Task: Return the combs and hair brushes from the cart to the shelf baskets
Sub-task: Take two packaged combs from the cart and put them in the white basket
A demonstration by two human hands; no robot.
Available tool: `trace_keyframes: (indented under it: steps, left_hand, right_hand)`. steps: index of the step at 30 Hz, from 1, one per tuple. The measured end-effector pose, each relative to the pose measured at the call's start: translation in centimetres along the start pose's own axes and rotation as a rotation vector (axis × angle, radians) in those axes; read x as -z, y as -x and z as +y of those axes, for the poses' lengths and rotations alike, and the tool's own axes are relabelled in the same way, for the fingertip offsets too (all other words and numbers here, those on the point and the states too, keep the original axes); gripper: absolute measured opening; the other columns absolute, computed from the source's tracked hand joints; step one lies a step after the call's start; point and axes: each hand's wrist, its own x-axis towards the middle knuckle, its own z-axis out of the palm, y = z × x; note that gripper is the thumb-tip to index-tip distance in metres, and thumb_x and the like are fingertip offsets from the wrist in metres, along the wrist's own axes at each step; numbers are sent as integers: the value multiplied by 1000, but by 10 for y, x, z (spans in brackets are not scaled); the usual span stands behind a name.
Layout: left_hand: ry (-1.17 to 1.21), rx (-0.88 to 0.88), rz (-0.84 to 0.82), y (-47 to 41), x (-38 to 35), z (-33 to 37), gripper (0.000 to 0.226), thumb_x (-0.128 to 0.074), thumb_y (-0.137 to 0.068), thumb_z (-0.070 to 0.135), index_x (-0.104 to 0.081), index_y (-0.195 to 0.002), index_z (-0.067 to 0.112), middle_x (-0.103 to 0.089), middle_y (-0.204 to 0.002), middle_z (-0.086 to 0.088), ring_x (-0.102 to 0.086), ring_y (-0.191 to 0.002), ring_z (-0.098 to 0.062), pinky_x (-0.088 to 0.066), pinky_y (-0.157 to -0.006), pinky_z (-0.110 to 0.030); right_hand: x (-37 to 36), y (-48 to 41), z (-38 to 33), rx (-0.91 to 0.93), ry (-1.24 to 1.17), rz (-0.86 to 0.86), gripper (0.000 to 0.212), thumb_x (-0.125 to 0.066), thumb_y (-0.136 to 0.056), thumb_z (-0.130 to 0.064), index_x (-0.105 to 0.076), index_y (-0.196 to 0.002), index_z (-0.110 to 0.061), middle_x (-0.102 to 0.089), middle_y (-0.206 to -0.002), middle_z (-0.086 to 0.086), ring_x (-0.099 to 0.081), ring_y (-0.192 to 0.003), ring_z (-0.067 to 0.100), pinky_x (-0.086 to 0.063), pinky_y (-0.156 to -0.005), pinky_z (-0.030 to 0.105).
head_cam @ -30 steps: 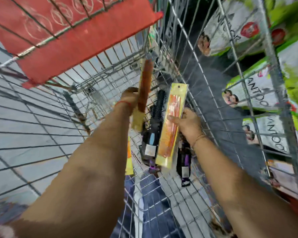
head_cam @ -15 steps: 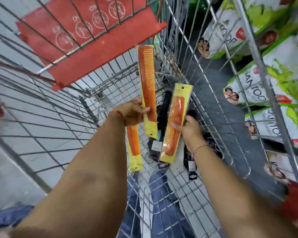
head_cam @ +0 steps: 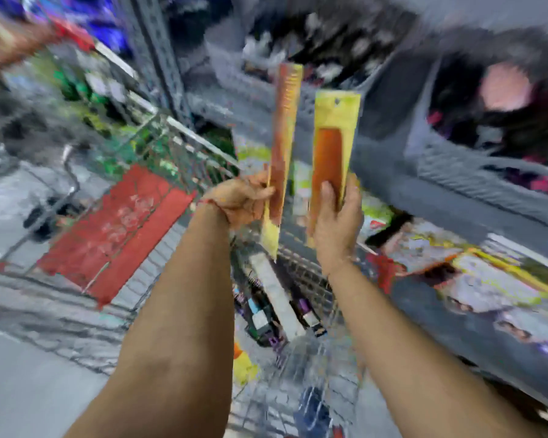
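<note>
My left hand point(head_cam: 241, 199) grips a long orange comb in a yellow sleeve point(head_cam: 283, 128), held upright. Just to its right, my right hand point(head_cam: 337, 216) holds a wider orange comb in a yellow packet point(head_cam: 332, 134), also upright. Both combs are raised above the wire cart point(head_cam: 159, 140), in front of grey shelf baskets point(head_cam: 440, 172) at the upper right. Down in the cart lie dark hair brushes point(head_cam: 263, 320) and another yellow packet point(head_cam: 244, 365). The picture is heavily blurred.
The cart's red child-seat flap point(head_cam: 117, 226) is at the left. A grey shelf upright point(head_cam: 159, 58) stands behind the cart. Printed product packs point(head_cam: 475, 279) fill a lower shelf at the right. Grey floor point(head_cam: 29, 390) lies at the lower left.
Both hands have lifted their combs up out of the cart toward the shelf baskets. The view has swung upward and to the right.
</note>
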Motion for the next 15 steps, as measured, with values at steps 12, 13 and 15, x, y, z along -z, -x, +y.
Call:
trace_keyframes:
  steps: [12,13,15]
  left_hand:
    - [-695,-481,386,-128,-318,39,14,-46,-91,10,-56,-98,3,-58,-78,-11,-56,-66,-17,-40,-40,0]
    - [-743,-485,375,-138,-340,33,23,-47,-89,13,-56,-109,4,-64,-90,-16,-60,-75,-24,-51,-57,-5]
    - [-829,-486,356,-154,-382,26,37,-51,-88,16,-50,-123,6,-63,-118,-22,-61,-107,-33,-50,-91,-28]
  right_hand:
    - [234,-108,-143,183,29,524,24,-74,-73,-25,-51,-74,-19,-50,-58,-10,-45,-55,-1,-34,-53,14]
    - [257,-113,-149,150,28,546,22,-74,-73,-27,-54,-75,-19,-56,-64,-4,-48,-59,7,-35,-55,17]
    - [313,-129,-155,73,98,578,19,-74,-73,-26,-61,-79,-13,-67,-81,13,-57,-73,23,-41,-65,23]
